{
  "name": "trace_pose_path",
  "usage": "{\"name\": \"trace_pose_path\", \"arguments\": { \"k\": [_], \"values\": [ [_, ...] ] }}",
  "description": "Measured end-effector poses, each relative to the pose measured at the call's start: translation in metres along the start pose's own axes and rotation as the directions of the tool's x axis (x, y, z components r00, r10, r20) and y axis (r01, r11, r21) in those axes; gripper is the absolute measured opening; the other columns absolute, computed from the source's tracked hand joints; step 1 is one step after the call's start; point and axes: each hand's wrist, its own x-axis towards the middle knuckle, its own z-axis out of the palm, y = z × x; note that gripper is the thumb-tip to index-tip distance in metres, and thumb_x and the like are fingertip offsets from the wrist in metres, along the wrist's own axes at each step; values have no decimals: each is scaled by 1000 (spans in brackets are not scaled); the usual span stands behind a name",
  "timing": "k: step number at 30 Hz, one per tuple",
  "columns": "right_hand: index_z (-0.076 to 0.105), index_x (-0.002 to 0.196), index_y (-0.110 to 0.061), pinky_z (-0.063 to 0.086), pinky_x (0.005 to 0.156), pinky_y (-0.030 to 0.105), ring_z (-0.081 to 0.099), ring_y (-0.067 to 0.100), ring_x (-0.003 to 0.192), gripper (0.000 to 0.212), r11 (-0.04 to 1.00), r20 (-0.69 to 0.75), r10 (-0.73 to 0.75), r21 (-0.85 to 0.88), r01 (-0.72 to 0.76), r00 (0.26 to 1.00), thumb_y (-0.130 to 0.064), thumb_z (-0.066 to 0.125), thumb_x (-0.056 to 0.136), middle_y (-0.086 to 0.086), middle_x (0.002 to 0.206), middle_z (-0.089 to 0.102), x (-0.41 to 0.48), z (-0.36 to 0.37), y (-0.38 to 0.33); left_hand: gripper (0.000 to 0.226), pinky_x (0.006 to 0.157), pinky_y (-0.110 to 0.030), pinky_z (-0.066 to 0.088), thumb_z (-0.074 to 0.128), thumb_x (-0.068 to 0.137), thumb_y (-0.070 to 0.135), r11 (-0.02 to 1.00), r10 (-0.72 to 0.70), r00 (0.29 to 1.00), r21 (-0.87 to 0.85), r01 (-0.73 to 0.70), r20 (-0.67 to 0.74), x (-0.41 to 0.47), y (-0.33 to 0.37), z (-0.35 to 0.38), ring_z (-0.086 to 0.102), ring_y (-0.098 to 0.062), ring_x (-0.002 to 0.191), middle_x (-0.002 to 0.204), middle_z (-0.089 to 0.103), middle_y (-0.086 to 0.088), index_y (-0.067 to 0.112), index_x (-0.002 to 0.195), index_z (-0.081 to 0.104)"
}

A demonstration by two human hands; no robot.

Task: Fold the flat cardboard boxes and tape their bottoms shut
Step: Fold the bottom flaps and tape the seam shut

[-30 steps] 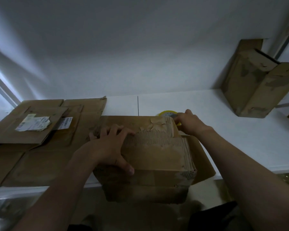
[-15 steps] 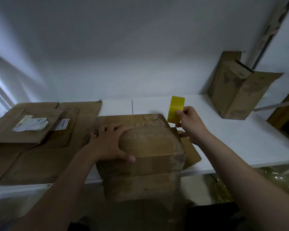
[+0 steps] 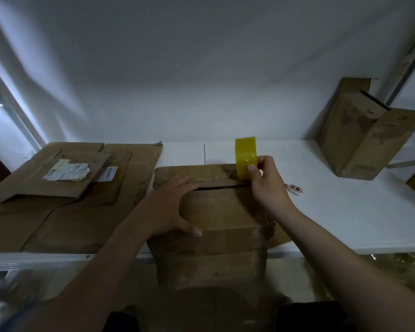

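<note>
A cardboard box [image 3: 225, 212] sits at the front edge of the white table [image 3: 345, 212], about midway along it, with its near side hanging past the edge. Its top flaps are folded down, and a dark slit shows between them. The left hand [image 3: 170, 207] lies flat on the left half of the flaps, fingers straight and spread, thumb stretched toward the front edge of the box. The right hand [image 3: 266, 185] pinches a yellow tape roll [image 3: 246, 154] between thumb and fingers, holding it upright at the box's far right corner; in this dim view it seems to touch the cardboard there. Flattened boxes [image 3: 70, 212] with paper labels [image 3: 67, 170] cover the table's left end. An upright folded box [image 3: 359, 140] stands at the far right corner. A small white tag [image 3: 295, 189] lies just right of the right wrist.
</note>
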Motion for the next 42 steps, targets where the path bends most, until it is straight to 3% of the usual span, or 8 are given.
{"name": "trace_pose_path", "arguments": {
  "k": [6, 11, 18, 22, 25, 29, 36, 42],
  "values": [
    [54, 104, -35, 48, 84, 40, 59, 20, 104, 7, 989, 7, -88, -115, 89, 996, -39, 50, 100, -10, 101, 63, 10, -1, -2, 142, 113, -70, -18, 19, 35, 108, 992, -43, 995, 124, 31, 95, 4, -10, 11, -16, -11, 153, 166, -13, 18, 41, 159, 1],
    [62, 94, -16, 40, 59, 15, 53, -1, 64, 13, 987, 38, -148, 65, 145, 988, -29, 63, 98, -12, 73, 59, 11, 10, -33, 132, 115, -65, -20, 2, 46, 102, 982, -16, 994, 191, -6, 112, 5, -8, 10, -20, -15, 152, 166, -19, 12, 36, 160, -3],
    [65, 98, -12, 52, 63, 36, 65, 17, 52, 19, 991, 259, -70, 124, 39, 963, -31, 66, 97, -2, 67, 62, 5, 36, -45, 73, 121, -57, -12, 38, 100, 62, 991, -48, 999, 129, 45, 21, 6, -4, 12, -4, -20, 155, 169, 2, 6, 28, 160, 15],
    [66, 103, -7, 51, 58, 33, 61, 13, 53, 20, 990, 250, -75, 136, 42, 965, -26, 66, 97, -9, 61, 59, 4, 38, -45, 46, 109, -41, 38, 60, 97, 32, 982, -40, 887, -182, -51, -460, 9, 0, -2, 44, -21, 130, 141, 46, 0, 23, 140, 47],
    [68, 103, -11, 48, 59, 25, 57, 6, 60, 12, 987, 260, -100, 145, 64, 960, -20, 67, 95, -3, 64, 57, 1, 40, -49, 43, 104, -26, 34, 56, 101, 29, 936, -30, 762, -285, -206, -647, 17, 8, -16, 43, -12, 130, 143, 50, 3, 29, 143, 50],
    [68, 102, -14, 42, 59, 9, 52, 4, 66, 16, 983, 328, -183, 64, 171, 927, -5, 63, 90, 18, 80, 64, -10, 39, -60, 50, 101, -39, 46, 58, 91, 43, 944, 14, 794, -254, -212, -608, 29, 10, -19, 48, -15, 124, 134, 54, 7, 30, 139, 58],
    [64, 106, -23, 43, 61, 4, 54, 1, 70, 20, 963, 345, -265, 46, 266, 901, -7, 64, 93, 20, 90, 68, -12, 39, -60, 13, 84, -35, 54, 80, 83, 29, 919, -75, 687, -318, -233, -722, 24, 9, -23, 60, -7, 101, 108, 68, 8, 21, 94, 79],
    [66, 112, -30, 51, 71, 18, 63, 6, 80, 32, 931, 436, -309, -41, 362, 845, -16, 77, 85, -6, 87, 69, -4, 42, -42, 32, 94, -39, 54, 71, 92, 34, 891, -110, 756, -401, -213, -645, 22, -2, -18, 55, -7, 114, 125, 59, 15, 28, 122, 65]
  ]
}}
